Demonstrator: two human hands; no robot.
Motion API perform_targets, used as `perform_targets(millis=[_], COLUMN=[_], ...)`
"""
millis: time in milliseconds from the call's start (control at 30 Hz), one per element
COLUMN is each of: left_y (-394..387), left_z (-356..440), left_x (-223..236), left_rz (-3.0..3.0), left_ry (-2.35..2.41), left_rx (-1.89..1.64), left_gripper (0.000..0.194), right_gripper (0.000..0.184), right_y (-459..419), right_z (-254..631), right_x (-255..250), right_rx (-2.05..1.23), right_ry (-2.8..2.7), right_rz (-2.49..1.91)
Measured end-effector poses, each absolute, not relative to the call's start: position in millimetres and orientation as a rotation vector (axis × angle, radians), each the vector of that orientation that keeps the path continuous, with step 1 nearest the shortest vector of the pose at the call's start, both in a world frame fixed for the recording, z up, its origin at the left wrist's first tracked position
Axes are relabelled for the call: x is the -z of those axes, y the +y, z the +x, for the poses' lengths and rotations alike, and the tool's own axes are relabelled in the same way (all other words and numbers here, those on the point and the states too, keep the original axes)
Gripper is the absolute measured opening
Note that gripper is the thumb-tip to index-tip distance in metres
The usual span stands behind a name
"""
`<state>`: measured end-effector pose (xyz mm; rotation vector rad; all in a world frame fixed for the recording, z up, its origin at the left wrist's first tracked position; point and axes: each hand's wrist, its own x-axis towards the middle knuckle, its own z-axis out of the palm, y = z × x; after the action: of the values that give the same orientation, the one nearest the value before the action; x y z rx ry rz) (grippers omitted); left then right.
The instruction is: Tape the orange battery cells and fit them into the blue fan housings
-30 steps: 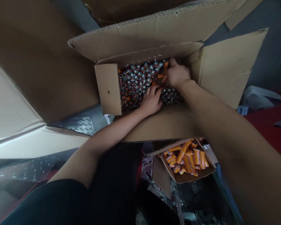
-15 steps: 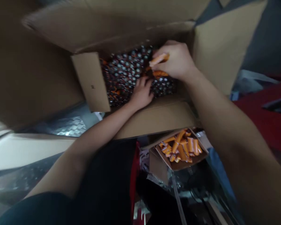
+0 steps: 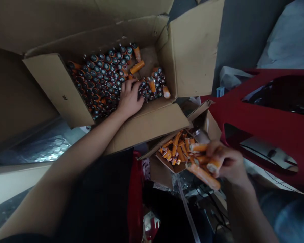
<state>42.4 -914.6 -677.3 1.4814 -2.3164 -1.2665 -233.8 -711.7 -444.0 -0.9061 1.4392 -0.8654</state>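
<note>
Several orange cylinders (image 3: 204,177) are gripped in a bunch by the right hand (image 3: 229,162), its fingers closed around them and their ends jutting toward the person's left. Just beside the hand on that side, the small box (image 3: 163,172) bears a jumbled heap of similar orange pieces (image 3: 180,150).

The left hand (image 3: 130,99) rests with loosely spread fingers on the packed cylinders (image 3: 101,77) of the large box (image 3: 170,69); it appears to hold nothing, though what lies under its fingertips is hidden. Most of those cylinders stand upright, ends up, filling the box to the left of this hand. Beyond it is a bare patch of box bottom, with one cylinder (image 3: 137,67) lying near it; a few more lie loose to its right. Judging by this, the work looks partway along: a fair heap is in the small box, one bunch is in hand, and far more remain in the large one.

What supports the boxes cannot be made out. Past the right hand are a red structure with openings (image 3: 266,87), a pale bag (image 3: 291,37) and grey floor (image 3: 235,50); below it, dark cables (image 3: 218,216). Left of the left hand's forearm lies shiny clear plastic (image 3: 49,148).
</note>
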Motion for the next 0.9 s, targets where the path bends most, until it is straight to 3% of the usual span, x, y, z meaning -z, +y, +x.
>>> perform_targets(millis=[167,300,433,567,633,733,900], left_y=[-913,-905,-878,-847,-832,-799,-725], left_z=[39,25,12,13,15,20,10], left_x=[662,586,504,490,498,499,489], left_rz=[1.494,1.277,0.567,0.118,0.167,0.347,1.144], left_ry=[-2.277,-2.272,-2.477,-2.903,-3.024,-3.029,-2.715], left_rx=[1.253,1.259,1.789,2.347,2.621,2.882,2.702], left_gripper=[0.054,0.039,0.03,0.025,0.017,0.025,0.033], right_gripper=[0.021,0.031,0.039,0.045,0.046,0.041,0.043], right_y=[-601,-560,-558,-560,-562,-573,-620], right_z=[-194,-155,-147,-151,-155,-167,-203], right_x=[467,507,510,499,497,498,498], right_rx=[0.283,-0.038,-0.024,0.004,0.044,0.148,0.097], right_ry=[1.881,1.94,2.018,2.067,2.132,2.227,2.134], right_rz=[-1.346,-1.561,-1.501,-1.404,-1.341,-1.216,-1.03])
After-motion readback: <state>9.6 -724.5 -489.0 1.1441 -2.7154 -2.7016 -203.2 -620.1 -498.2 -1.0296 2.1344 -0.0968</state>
